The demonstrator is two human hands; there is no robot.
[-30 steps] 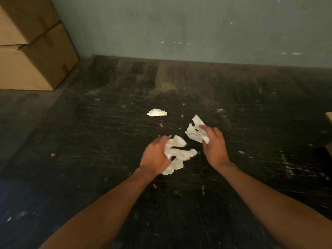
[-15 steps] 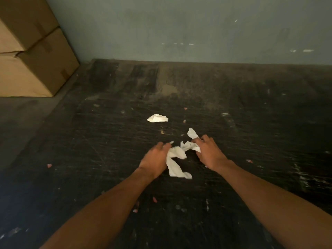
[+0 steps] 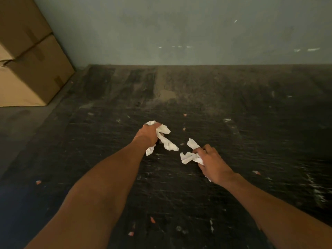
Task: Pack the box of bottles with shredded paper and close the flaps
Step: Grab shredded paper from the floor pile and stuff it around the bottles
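Both hands have moved apart since a moment ago, and the small loose paper scrap that lay farther out is now under the left hand [image 3: 148, 134]. That hand reaches forward, and its fingers are curled tight around a bunch of white paper [image 3: 166, 141]. Paper sticks out past the fingers and hangs down below the hand. The right hand [image 3: 212, 162] is nearer and off to the right. Its fingers are closed on a second bunch of paper [image 3: 190, 155], with bits poking out to the left. The two bunches are near each other but do not touch. Under the hands is a dark, scratched floor [image 3: 251, 141] with tiny pink and white bits on it. Two brown boxes [image 3: 30, 69] are stacked in the far left corner by a grey-green wall [image 3: 179, 29].
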